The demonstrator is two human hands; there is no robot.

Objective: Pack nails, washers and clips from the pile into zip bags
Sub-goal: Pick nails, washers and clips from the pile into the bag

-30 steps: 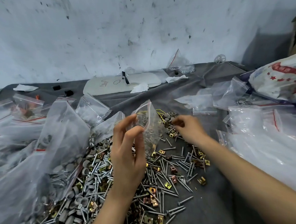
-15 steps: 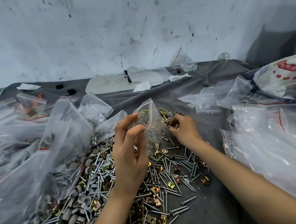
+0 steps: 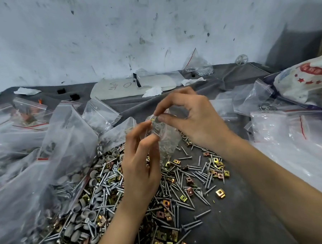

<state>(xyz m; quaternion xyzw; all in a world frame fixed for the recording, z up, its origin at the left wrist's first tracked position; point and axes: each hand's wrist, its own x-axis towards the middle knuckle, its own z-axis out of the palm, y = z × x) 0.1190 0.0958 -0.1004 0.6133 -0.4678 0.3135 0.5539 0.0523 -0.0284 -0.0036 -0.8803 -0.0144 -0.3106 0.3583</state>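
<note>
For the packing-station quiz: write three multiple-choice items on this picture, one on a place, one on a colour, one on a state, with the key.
1. Where does the white board with handwriting lie?
A. At the table's back, by the wall
B. On the floor
C. On the person's lap

2. What colour are the round washers in the pile?
A. Red
B. Grey
C. Blue

3. How is the small zip bag at the centre?
A. Lying flat on the cloth
B. Held up by both hands
C. Hanging from the wall

Key: 1 A, it lies beyond the bags, near the wall. 2 B, grey cups sit among nails and gold clips. 3 B, the left hand and right hand both pinch its top.
</note>
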